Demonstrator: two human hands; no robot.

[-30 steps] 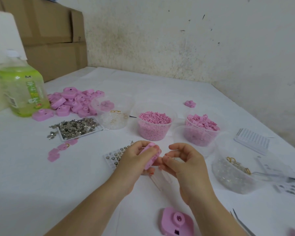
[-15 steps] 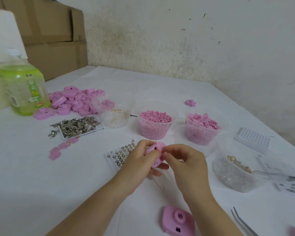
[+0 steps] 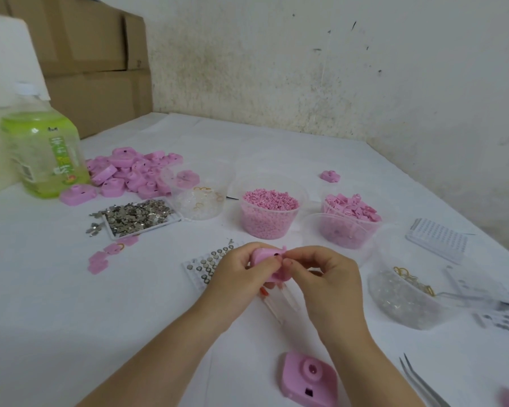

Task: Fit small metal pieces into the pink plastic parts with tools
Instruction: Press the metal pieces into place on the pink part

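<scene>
My left hand (image 3: 237, 273) grips a pink plastic part (image 3: 267, 261) above the middle of the table. My right hand (image 3: 325, 274) has its fingertips pinched together against the top of that part; whatever they pinch is too small to make out. Below the hands lie clear plastic tweezers (image 3: 278, 306). A tray of small round metal pieces (image 3: 204, 264) sits just left of my left hand. A flat tray heaped with small silver metal pieces (image 3: 138, 217) lies further left. Another pink part (image 3: 307, 378) rests near the front edge.
A pile of pink parts (image 3: 133, 173) and a green bottle (image 3: 43, 154) stand at the left. Clear tubs hold pink pellets (image 3: 269, 205), pink clips (image 3: 351, 218), and clear bits (image 3: 403, 292). Metal tweezers (image 3: 420, 383) lie front right. Cardboard boxes (image 3: 80, 54) stand behind.
My left hand turned the pink part so its top faces up. My right fingertips closed in onto it from the right.
</scene>
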